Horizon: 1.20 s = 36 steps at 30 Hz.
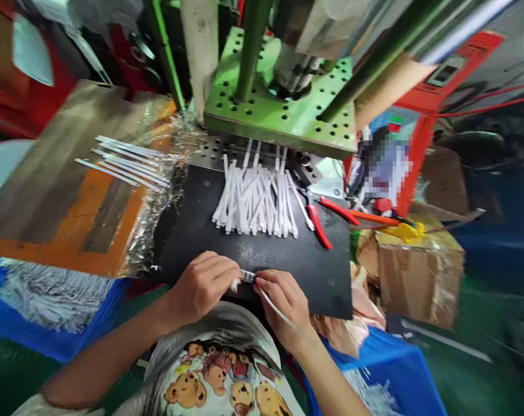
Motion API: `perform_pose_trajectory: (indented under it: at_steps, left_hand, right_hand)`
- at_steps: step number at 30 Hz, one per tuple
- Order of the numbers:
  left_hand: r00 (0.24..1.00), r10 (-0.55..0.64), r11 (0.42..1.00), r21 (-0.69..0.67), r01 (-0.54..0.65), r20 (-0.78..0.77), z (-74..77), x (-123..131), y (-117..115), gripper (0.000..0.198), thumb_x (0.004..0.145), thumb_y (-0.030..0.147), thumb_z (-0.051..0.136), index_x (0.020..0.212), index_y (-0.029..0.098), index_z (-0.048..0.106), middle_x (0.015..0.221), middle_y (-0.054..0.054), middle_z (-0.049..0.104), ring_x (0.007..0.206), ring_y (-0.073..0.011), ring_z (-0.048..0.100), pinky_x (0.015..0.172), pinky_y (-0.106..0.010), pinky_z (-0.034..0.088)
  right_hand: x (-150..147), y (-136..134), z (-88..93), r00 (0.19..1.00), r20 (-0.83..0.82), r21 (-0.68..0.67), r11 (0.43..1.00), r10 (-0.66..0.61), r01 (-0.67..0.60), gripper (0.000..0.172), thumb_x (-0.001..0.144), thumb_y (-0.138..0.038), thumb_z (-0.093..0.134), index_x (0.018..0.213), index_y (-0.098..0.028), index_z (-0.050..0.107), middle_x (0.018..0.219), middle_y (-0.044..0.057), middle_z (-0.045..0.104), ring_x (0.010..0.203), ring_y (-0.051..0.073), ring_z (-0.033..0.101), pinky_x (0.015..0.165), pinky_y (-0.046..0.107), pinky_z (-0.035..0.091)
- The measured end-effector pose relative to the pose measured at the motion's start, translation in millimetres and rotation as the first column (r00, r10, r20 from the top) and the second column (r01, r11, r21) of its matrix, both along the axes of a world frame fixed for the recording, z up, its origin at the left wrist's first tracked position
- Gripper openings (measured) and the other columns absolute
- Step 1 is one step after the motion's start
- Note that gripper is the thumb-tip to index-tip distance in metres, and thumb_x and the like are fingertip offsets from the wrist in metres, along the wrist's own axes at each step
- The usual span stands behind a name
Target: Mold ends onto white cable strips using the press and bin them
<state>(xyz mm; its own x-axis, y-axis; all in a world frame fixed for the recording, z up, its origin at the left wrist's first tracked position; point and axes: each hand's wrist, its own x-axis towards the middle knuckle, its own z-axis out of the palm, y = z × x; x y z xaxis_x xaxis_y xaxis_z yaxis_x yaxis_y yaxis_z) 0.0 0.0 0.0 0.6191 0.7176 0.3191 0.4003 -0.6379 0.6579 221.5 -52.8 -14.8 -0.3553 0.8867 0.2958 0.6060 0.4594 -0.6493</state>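
Observation:
Close to the front edge of the black worktable (188, 248), my left hand (205, 283) is closed, pinching the left end of a small slotted metal piece (248, 275). A white tip pokes out under its fingers. My right hand (285, 303) is closed too, at the right end of that metal piece, with a thin white strip (279, 312) trailing from its fingers back over the wrist. What the fingertips press on is partly hidden. Beyond both hands lies a pile of white strips (257, 199), their wider ends facing me.
Behind the pile stands a press with a green drilled plate (283, 124). Red-handled pliers (318, 225) lie right of the pile. More strips (123, 164) rest on a taped board (49, 202) at left. Blue bins (40, 341) (400, 370) flank me, and a carton (413, 283) sits right.

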Motion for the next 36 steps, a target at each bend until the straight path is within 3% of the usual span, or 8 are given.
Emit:
perform_pose_trajectory:
  at_steps: [8, 13, 17, 21, 25, 31, 34, 36]
  left_hand:
    - [0.98, -0.005, 0.986, 0.162, 0.037, -0.197, 0.6, 2, 20, 0.019, 0.101, 0.018, 0.045, 0.099, 0.014, 0.063, 0.096, -0.005, 0.07, 0.094, -0.0157, 0.064, 0.084, -0.032, 0.044]
    - [0.908, 0.187, 0.953, 0.292, -0.075, -0.376, 12.3, -65, 70, 0.016, 0.099, 0.015, 0.051, 0.11, 0.016, 0.062, 0.103, -0.006, 0.067, 0.1, -0.0195, 0.06, 0.084, -0.033, 0.042]
    - [0.723, 0.394, 0.889, 0.435, -0.144, -0.567, 12.0, -135, 121, 0.01, 0.096, 0.019, 0.055, 0.096, 0.017, 0.066, 0.102, -0.008, 0.065, 0.097, -0.0251, 0.058, 0.079, -0.036, 0.041]
    - [0.797, 0.341, 0.891, 0.442, -0.105, -0.498, 10.1, -154, 140, 0.023, 0.101, 0.027, 0.049, 0.086, 0.018, 0.064, 0.088, -0.004, 0.067, 0.084, -0.0212, 0.06, 0.077, -0.037, 0.041]
    - [0.905, 0.387, 0.859, 0.426, -0.284, -0.177, 23.0, -143, 128, 0.016, 0.101, 0.025, 0.05, 0.093, 0.018, 0.062, 0.086, -0.002, 0.068, 0.08, -0.0159, 0.063, 0.078, -0.033, 0.048]
    - [0.749, 0.456, 0.847, 0.024, -0.531, 0.48, 58.5, -111, 94, 0.006, 0.093, 0.022, 0.064, 0.094, 0.024, 0.069, 0.08, 0.0, 0.066, 0.068, -0.0133, 0.064, 0.063, -0.03, 0.054]
    - [0.663, 0.557, 0.823, -0.225, -0.522, 0.5, 53.2, -96, 74, 0.02, 0.088, 0.019, 0.07, 0.107, 0.025, 0.072, 0.083, 0.001, 0.071, 0.072, -0.0129, 0.068, 0.067, -0.028, 0.059]
    - [0.723, 0.571, 0.821, -0.279, -0.498, 0.388, 37.7, -85, 60, 0.026, 0.084, 0.015, 0.074, 0.108, 0.025, 0.073, 0.086, 0.002, 0.072, 0.074, -0.0113, 0.069, 0.068, -0.023, 0.059]
  right_hand:
    - [5, 40, 10.8, 0.988, 0.035, 0.0, 0.989, 0.148, -0.148, 0.025, 0.089, -0.001, 0.049, 0.102, -0.019, 0.061, 0.098, 0.009, 0.067, 0.089, 0.02, 0.065, 0.077, 0.033, 0.056]
    - [8, 108, 50.9, 0.878, 0.155, -0.281, 0.872, 0.453, -0.401, 0.048, 0.086, 0.003, 0.034, 0.115, -0.021, 0.064, 0.106, 0.007, 0.069, 0.093, 0.017, 0.069, 0.08, 0.028, 0.056]
    - [-60, 183, 54.5, 0.882, 0.227, -0.261, 0.899, 0.412, -0.352, 0.022, 0.096, -0.012, 0.05, 0.106, -0.017, 0.068, 0.1, 0.009, 0.07, 0.091, 0.02, 0.068, 0.082, 0.03, 0.053]
    - [-156, 230, 41.8, 0.852, 0.433, -0.263, 0.946, 0.293, -0.192, 0.018, 0.098, -0.026, 0.054, 0.104, -0.016, 0.068, 0.105, 0.012, 0.072, 0.101, 0.024, 0.068, 0.089, 0.034, 0.051]
    - [-202, 234, 40.3, 0.847, 0.452, -0.26, 0.95, 0.279, -0.174, 0.029, 0.093, -0.018, 0.057, 0.12, -0.009, 0.059, 0.098, 0.017, 0.072, 0.094, 0.027, 0.07, 0.081, 0.034, 0.052]
    - [-105, 182, 50.1, 0.847, 0.443, -0.277, 0.944, 0.293, -0.182, 0.013, 0.093, -0.012, 0.054, 0.095, -0.014, 0.066, 0.096, 0.013, 0.068, 0.091, 0.024, 0.067, 0.076, 0.03, 0.048]
    - [-30, 125, 49.7, 0.958, 0.244, -0.235, 0.968, 0.149, -0.091, 0.012, 0.096, -0.016, 0.054, 0.093, -0.017, 0.065, 0.084, 0.005, 0.067, 0.077, 0.017, 0.065, 0.067, 0.025, 0.045]
    - [5, 81, 42.2, 0.995, 0.097, -0.221, 0.975, -0.001, 0.023, 0.008, 0.097, -0.017, 0.056, 0.093, -0.018, 0.063, 0.083, 0.002, 0.069, 0.074, 0.015, 0.066, 0.067, 0.023, 0.046]
